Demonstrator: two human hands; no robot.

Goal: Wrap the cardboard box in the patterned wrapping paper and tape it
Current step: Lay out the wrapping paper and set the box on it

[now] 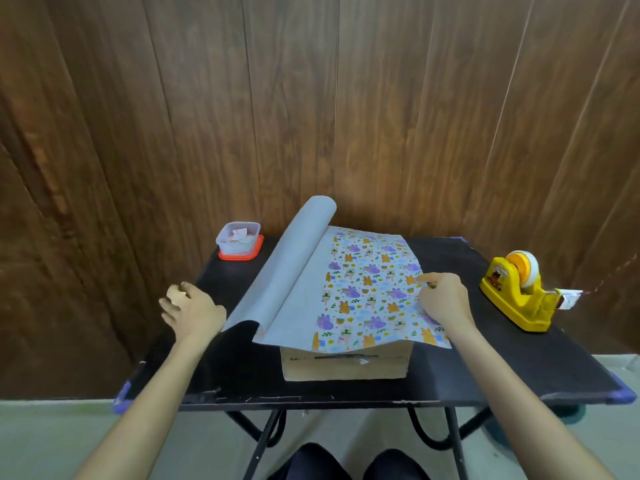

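Centrally on the black surface [502, 368] sits the cardboard box [346, 363], its bare front face a little back from the near edge. The wrapping paper [374, 289] is draped over the top of the box. Its patterned side faces up on the right half, and its near edge overhangs the front face in a shallow wave. On the left the sheet is flipped up and curls over itself, so the plain grey underside shows, and that flap's lower corner comes down to the surface.

The right hand [443, 299] rests on the paper at its right edge, fingers curled, thumb and forefinger pinching the sheet there. The left hand [194, 310] is over the surface just beside the grey flap, fingers spread and blurred, holding nothing.

Open room lies in front of the box and to both sides of it. A yellow tape dispenser [516, 296] stands near the right edge, well apart from the box. A clear plastic tub [239, 237] sits on a red lid [240, 254] at the far left corner.

The surface has purple corner caps and stands on black folding legs [265, 441] against a dark wood-panelled wall [311, 98], with a pale floor [52, 438] below.
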